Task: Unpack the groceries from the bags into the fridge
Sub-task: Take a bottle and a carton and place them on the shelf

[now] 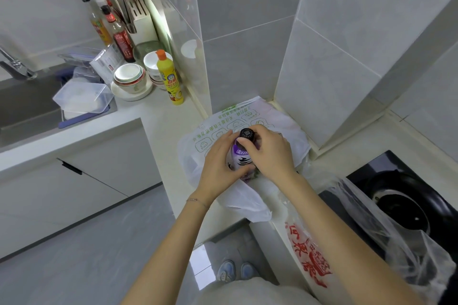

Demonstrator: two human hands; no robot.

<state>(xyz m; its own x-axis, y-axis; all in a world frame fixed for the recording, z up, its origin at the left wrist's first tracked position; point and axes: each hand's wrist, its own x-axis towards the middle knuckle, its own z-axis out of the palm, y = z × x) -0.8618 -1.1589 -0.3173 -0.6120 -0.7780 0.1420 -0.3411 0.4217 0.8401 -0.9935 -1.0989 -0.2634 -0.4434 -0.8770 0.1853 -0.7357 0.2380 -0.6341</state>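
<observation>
head view | bottle (240,156) stands upright in the mouth of the white bag (247,111) on the counter (158,116), near the far wall | we wrap the left hand (218,158) round its body and grip the neck with the right hand (270,153), likely to lift it clear of the bag | fridge not in view

Grey tiled walls (247,7) — white counter (158,116), grey floor (86,242)

**Bags and bottles, counted**
Two plastic bags: a white bag (260,116) and a clear bag (366,225) just right of it. One purple bottle (240,156) at the white bag; left of it, one yellow bottle (169,79) and three dark-capped sauce bottles (121,39).
</observation>
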